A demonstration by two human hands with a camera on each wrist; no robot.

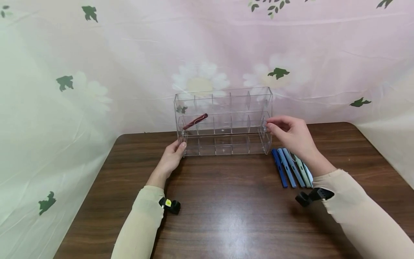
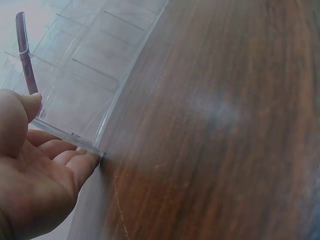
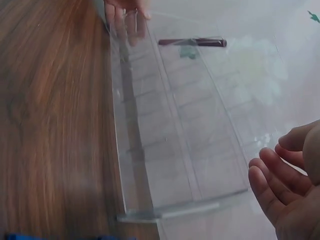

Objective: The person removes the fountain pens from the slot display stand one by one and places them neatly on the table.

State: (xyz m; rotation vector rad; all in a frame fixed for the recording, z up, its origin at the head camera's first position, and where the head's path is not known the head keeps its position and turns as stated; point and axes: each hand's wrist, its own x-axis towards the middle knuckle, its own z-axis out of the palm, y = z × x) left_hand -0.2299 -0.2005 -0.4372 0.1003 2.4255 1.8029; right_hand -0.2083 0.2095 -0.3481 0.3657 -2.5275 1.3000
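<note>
A clear acrylic pen organizer (image 1: pixel 223 149) with stepped rows of compartments stands at the back of the table. My left hand (image 1: pixel 173 156) grips its lower left end, thumb in front and fingers around the side wall, as the left wrist view also shows. A dark red pen (image 1: pixel 195 121) leans to the right in the leftmost part of the middle row. At the organizer's right end is my right hand (image 1: pixel 291 135), its fingers bent and thumb near the fingertips. In the right wrist view this hand (image 3: pixel 287 180) holds nothing and its fingertips are beside the end wall.
Several pens lie side by side on the wooden table (image 1: pixel 220 201), right of the organizer: a dark blue pen (image 1: pixel 279 168), lighter blue ones and a pale green pen (image 1: pixel 301 169). The right forearm partly covers the last ones. A flowered curtain (image 1: pixel 145 72) hangs behind the table.
</note>
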